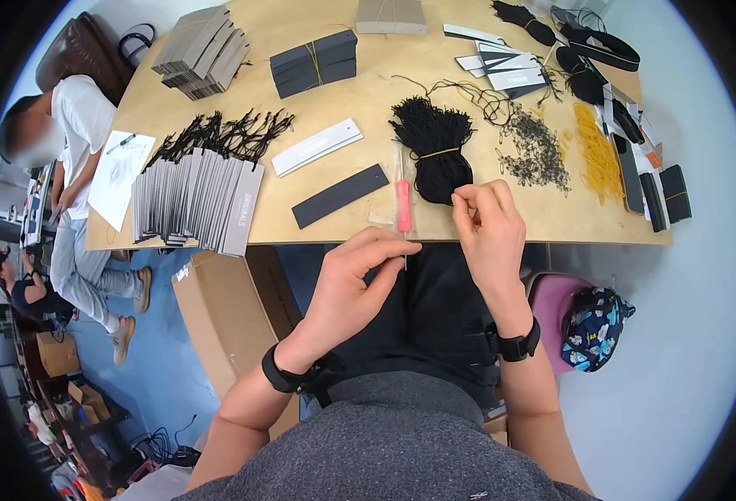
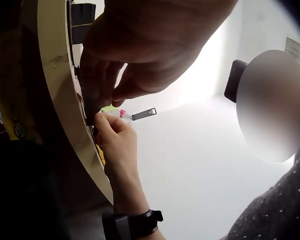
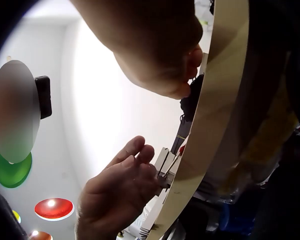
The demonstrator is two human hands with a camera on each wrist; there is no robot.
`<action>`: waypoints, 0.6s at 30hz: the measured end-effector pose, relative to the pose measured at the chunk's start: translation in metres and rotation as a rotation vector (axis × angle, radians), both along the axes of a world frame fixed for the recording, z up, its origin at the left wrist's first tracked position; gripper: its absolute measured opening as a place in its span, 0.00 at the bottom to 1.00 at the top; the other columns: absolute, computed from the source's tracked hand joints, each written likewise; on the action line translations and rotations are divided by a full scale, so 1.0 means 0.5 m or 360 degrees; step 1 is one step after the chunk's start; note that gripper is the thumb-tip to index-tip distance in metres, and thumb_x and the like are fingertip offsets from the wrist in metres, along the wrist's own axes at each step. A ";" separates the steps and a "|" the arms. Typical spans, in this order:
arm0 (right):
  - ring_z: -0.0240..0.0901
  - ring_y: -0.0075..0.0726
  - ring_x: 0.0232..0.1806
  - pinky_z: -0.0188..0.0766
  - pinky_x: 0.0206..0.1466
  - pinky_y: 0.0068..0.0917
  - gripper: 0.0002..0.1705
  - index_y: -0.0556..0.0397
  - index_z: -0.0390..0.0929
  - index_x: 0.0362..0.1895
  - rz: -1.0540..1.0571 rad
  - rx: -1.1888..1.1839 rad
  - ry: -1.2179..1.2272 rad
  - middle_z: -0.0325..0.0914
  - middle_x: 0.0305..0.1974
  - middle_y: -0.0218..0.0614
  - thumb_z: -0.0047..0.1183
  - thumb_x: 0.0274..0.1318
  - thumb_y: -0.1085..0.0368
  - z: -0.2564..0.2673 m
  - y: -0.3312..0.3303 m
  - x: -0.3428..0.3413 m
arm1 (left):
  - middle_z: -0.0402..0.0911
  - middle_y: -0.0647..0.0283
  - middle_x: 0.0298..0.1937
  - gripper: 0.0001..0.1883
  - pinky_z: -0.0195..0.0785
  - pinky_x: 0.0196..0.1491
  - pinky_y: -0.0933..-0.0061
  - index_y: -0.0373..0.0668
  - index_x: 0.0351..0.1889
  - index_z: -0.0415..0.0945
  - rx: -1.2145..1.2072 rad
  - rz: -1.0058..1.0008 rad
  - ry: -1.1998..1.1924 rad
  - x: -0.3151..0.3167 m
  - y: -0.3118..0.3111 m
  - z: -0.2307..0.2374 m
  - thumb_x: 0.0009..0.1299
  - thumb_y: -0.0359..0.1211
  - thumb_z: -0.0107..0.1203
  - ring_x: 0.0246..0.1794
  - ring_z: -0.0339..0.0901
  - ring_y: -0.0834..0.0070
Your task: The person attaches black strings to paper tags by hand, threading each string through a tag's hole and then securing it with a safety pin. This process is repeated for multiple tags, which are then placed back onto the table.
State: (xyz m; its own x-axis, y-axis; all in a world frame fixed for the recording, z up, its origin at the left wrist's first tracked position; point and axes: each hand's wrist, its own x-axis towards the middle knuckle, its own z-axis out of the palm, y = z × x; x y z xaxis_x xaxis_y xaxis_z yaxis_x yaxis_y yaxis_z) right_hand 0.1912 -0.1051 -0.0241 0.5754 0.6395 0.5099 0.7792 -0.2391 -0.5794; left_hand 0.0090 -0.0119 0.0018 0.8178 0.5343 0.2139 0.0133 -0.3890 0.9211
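At the table's front edge my right hand pinches the lower end of a bundle of black cords, thumb and index finger together at its rim. A yellow rubber band runs round the bundle's middle. My left hand hangs over the edge, fingers loosely bent, with a gap between thumb and index finger and nothing seen in it. Just beyond its fingertips lies a thin tool with a pink handle. Left of that lie a dark tag and some white tags.
Corded grey tags stand in a row at left. Banded dark tags and grey stacks lie behind. To the right are small dark pins and yellow rubber bands. Another person sits at left.
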 end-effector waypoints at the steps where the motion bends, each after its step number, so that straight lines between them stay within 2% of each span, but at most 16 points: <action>1: 0.74 0.40 0.25 0.70 0.28 0.33 0.06 0.52 0.78 0.33 0.0013 0.0007 -0.0022 0.71 0.31 0.35 0.62 0.50 0.73 0.002 -0.001 -0.002 | 0.81 0.60 0.41 0.13 0.71 0.46 0.77 0.38 0.46 0.82 0.0001 0.0001 0.0000 -0.001 -0.001 0.000 0.66 0.17 0.54 0.41 0.79 0.74; 9: 0.72 0.34 0.22 0.68 0.26 0.31 0.06 0.52 0.78 0.33 0.0046 0.0048 0.0218 0.70 0.33 0.34 0.60 0.51 0.73 0.028 -0.007 -0.024 | 0.81 0.61 0.38 0.13 0.70 0.43 0.76 0.38 0.46 0.82 -0.0192 -0.0017 0.0051 0.004 -0.011 -0.001 0.66 0.17 0.53 0.39 0.79 0.74; 12: 0.70 0.33 0.20 0.68 0.26 0.31 0.05 0.52 0.78 0.33 -0.0048 0.0041 0.0188 0.70 0.33 0.34 0.60 0.51 0.74 0.017 0.002 -0.011 | 0.81 0.61 0.38 0.13 0.70 0.43 0.76 0.38 0.46 0.82 -0.0134 -0.0045 0.0032 0.007 -0.012 -0.004 0.66 0.17 0.53 0.38 0.78 0.75; 14: 0.70 0.32 0.20 0.67 0.26 0.30 0.05 0.53 0.78 0.34 0.0069 0.0041 0.0208 0.70 0.33 0.33 0.59 0.51 0.73 0.007 0.004 -0.002 | 0.81 0.61 0.38 0.13 0.70 0.42 0.76 0.38 0.46 0.82 -0.0117 -0.0051 0.0026 0.007 -0.011 -0.010 0.66 0.17 0.54 0.38 0.78 0.76; 18: 0.69 0.31 0.20 0.67 0.25 0.29 0.06 0.53 0.78 0.34 0.0069 0.0059 0.0303 0.70 0.32 0.33 0.59 0.50 0.73 0.026 0.002 -0.014 | 0.81 0.62 0.38 0.12 0.71 0.42 0.77 0.37 0.46 0.82 -0.0141 -0.0037 0.0046 0.003 -0.010 -0.009 0.67 0.18 0.53 0.38 0.78 0.77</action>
